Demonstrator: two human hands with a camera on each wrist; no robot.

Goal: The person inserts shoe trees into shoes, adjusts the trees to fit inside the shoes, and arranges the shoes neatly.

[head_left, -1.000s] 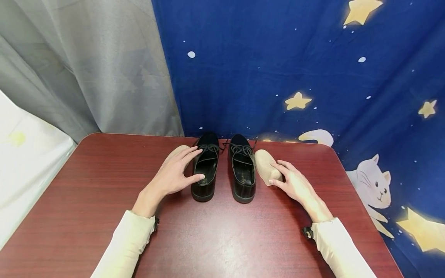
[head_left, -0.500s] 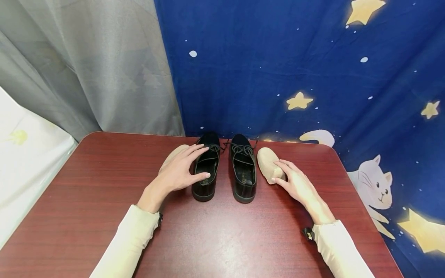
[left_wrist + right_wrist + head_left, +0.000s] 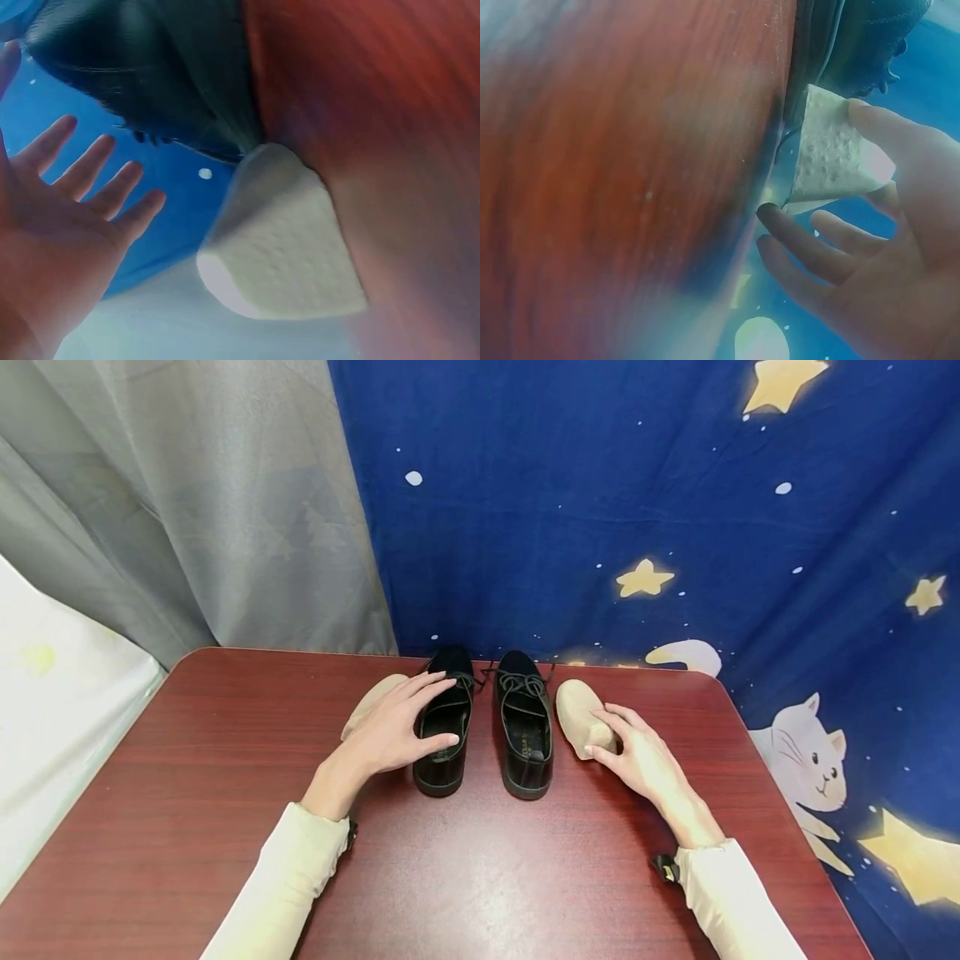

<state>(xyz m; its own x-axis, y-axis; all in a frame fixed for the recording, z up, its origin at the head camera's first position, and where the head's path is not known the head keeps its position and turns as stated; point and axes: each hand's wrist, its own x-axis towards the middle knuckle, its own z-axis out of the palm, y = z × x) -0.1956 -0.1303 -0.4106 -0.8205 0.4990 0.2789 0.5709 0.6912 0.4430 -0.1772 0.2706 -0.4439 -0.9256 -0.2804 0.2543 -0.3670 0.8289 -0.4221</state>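
Two black lace-up shoes stand side by side with toes away from me, the left shoe (image 3: 439,774) and the right shoe (image 3: 527,772). One beige toe-shaped shoe insert (image 3: 371,703) lies left of them, partly under my left hand (image 3: 381,728) in the head view. That hand's fingers are spread above the left shoe's opening, and in the left wrist view its palm is apart from the insert (image 3: 289,244). My right hand (image 3: 639,758) pinches the rear end of the other beige shoe insert (image 3: 579,714), right of the right shoe, between thumb and fingers.
The reddish-brown table (image 3: 480,877) carries the shoes near its far edge. Behind it hang a grey curtain (image 3: 247,510) and a blue star-patterned curtain (image 3: 525,510). White cloth (image 3: 60,710) hangs at the left.
My left hand has shifted slightly right, further over the left shoe. My right hand and its insert have moved slightly right, away from the right shoe.
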